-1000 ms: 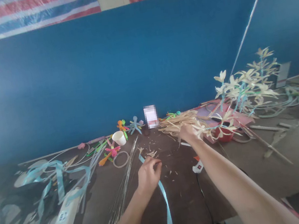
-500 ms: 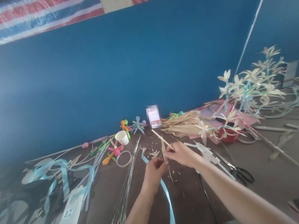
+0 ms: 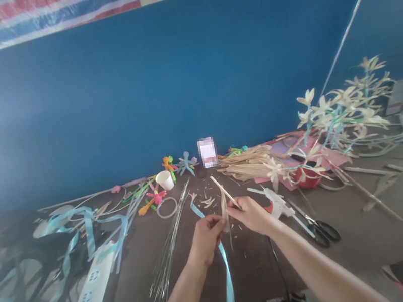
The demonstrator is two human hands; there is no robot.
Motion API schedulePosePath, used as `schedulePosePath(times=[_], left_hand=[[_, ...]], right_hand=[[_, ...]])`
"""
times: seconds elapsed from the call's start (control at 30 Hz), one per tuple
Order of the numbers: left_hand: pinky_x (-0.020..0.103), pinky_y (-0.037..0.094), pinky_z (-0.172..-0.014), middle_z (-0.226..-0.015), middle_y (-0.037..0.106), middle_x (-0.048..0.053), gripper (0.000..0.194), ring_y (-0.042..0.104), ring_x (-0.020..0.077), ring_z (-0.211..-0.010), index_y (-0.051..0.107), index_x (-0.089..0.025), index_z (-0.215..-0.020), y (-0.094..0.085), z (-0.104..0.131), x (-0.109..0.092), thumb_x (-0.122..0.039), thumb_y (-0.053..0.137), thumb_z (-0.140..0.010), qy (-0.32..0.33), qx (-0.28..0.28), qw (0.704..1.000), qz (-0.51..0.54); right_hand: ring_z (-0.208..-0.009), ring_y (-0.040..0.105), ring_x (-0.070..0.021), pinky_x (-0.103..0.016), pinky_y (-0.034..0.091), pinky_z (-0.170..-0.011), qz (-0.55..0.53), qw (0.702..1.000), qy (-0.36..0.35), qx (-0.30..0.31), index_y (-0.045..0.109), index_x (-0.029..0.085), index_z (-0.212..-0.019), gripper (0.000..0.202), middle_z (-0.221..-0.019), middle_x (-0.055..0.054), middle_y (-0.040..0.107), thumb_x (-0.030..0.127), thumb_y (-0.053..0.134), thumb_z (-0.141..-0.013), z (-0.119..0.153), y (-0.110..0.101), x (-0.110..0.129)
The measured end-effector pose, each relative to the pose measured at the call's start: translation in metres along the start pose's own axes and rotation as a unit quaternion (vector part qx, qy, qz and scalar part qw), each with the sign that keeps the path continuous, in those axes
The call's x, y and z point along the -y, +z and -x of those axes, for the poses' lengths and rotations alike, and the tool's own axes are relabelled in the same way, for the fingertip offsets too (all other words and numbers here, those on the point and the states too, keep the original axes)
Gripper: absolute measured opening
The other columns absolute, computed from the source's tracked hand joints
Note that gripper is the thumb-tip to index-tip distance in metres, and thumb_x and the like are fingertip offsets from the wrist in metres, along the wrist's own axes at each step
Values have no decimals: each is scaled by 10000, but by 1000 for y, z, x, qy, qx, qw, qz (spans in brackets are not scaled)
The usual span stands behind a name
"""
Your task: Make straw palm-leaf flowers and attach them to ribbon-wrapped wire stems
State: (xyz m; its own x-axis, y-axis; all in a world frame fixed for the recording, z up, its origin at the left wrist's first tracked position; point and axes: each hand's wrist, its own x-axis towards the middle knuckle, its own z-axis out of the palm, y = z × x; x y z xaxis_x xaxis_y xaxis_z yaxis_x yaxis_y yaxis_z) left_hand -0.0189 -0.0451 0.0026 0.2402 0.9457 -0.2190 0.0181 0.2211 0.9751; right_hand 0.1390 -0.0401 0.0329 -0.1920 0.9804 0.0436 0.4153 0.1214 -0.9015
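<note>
Between the fingertips of my left hand (image 3: 208,235) is the edge of a pale dried husk piece (image 3: 225,211), which stands upright over the table. My right hand (image 3: 250,213) grips a thin light-coloured stick (image 3: 223,187) that slants up and left past the husk; its fingertips also lie close to the husk's right edge. Whether they touch it, I cannot tell. Under my left hand runs a light blue ribbon (image 3: 227,279) toward the table's front edge. Small pale scraps (image 3: 207,202) lie scattered just beyond both hands.
A white glue gun (image 3: 281,205) and black-handled scissors (image 3: 323,231) lie right of my right arm. Metal wires (image 3: 171,247), a clear ring (image 3: 167,207) and a paper cup (image 3: 165,180) are on the left, with a power strip (image 3: 90,296). Dried husks (image 3: 245,164) and pale flowers (image 3: 340,106) occupy the back right.
My view has shifted slightly. The right hand sits a little lower and farther right with the stick, and more of the glue gun shows. Both hands keep their hold.
</note>
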Motion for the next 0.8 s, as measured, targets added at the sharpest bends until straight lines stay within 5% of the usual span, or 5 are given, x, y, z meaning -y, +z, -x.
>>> schedulePosePath(times=[0.53, 0.8], left_hand=[[165, 287, -366, -510, 471, -27, 255, 402, 59, -431, 603, -125, -686, -1, 10, -4, -376, 588, -643, -19, -25, 999, 37], [166, 337, -409, -532, 509, -18, 203, 433, 69, -468, 599, -127, -705, 2, 15, -15, -322, 603, -645, 10, -44, 999, 25]], right_hand=[[-444, 352, -66, -186, 271, -445, -98, 994, 45, -7, 546, 145, -679, 287, -523, 36, 443, 379, 412, -778, 11, 10, -9], [-504, 391, -76, -183, 293, -472, -77, 996, 44, 7, 533, 146, -623, 234, -542, 42, 466, 373, 552, -676, 22, 18, -3]])
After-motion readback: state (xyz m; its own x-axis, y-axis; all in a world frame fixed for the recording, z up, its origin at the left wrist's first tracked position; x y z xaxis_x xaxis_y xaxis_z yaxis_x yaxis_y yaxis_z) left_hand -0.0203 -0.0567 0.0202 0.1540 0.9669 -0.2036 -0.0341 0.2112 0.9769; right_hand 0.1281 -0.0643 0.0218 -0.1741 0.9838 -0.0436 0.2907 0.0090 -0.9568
